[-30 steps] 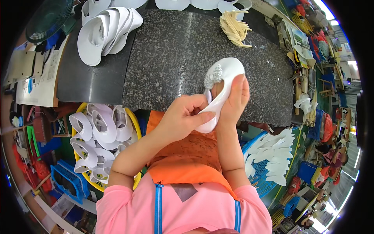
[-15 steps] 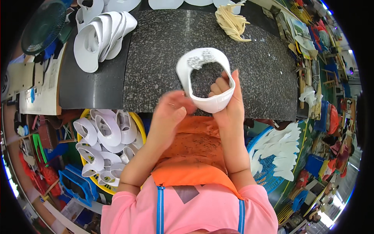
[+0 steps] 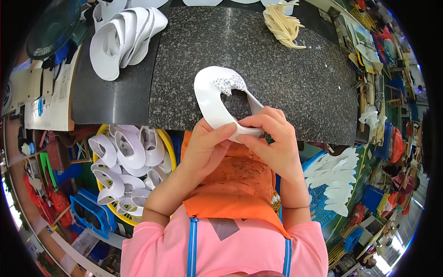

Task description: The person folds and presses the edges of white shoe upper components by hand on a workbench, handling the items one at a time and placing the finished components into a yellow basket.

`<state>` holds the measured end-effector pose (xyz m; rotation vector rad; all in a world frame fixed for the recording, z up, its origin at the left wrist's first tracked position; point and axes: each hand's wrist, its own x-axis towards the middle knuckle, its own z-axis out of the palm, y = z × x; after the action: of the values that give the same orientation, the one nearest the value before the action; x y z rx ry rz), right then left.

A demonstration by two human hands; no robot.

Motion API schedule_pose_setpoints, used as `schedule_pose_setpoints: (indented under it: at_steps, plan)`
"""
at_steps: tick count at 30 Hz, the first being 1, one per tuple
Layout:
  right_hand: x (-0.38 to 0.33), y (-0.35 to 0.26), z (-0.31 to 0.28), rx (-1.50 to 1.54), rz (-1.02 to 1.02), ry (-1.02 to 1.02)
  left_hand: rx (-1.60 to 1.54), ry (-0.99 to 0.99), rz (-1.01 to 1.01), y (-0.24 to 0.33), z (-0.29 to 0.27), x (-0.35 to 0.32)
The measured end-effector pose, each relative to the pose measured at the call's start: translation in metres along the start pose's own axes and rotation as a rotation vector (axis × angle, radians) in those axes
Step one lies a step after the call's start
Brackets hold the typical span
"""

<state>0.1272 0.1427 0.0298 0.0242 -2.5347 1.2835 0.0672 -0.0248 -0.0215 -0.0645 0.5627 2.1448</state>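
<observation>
A white shoe upper (image 3: 208,92), with a patch of sparkling stones beside its opening, is tilted above the near edge of the speckled dark worktop. My left hand (image 3: 210,143) grips its near end, thumb on the outer surface. From the other side my right hand (image 3: 273,138) pinches the same end between thumb and fingers. What lies under the fingertips is hidden. On the worktop's left part, several white uppers (image 3: 121,39) are nested in a leaning stack.
A bundle of cream strips (image 3: 281,25) lies on the speckled worktop (image 3: 295,78) at the far right. Below left, a yellow-rimmed basket (image 3: 171,152) holds white uppers. A blue basket (image 3: 318,196) with flat white pieces stands below right. A dark green fan (image 3: 53,32) is far left.
My left hand, blurred and apart from the upper before, now grips it. The upper has turned and come slightly left. My right hand has shifted from its right side to the near end.
</observation>
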Motion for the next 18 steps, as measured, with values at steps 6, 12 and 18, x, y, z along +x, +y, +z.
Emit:
schedule_pose_setpoints:
  at_steps: [6, 12, 18]
  plan:
    - [0.000, -0.007, 0.009, 0.082, 0.110, -0.033, 0.176, 0.093, 0.233, 0.000, -0.001, -0.004]
    - [0.025, -0.007, 0.041, 0.479, 0.031, 0.054, 1.235, 0.092, 0.770, 0.015, 0.008, -0.006]
    - [0.122, 0.027, 0.073, 0.318, 0.024, -0.136, 1.323, 0.743, 1.258, 0.166, -0.006, 0.030]
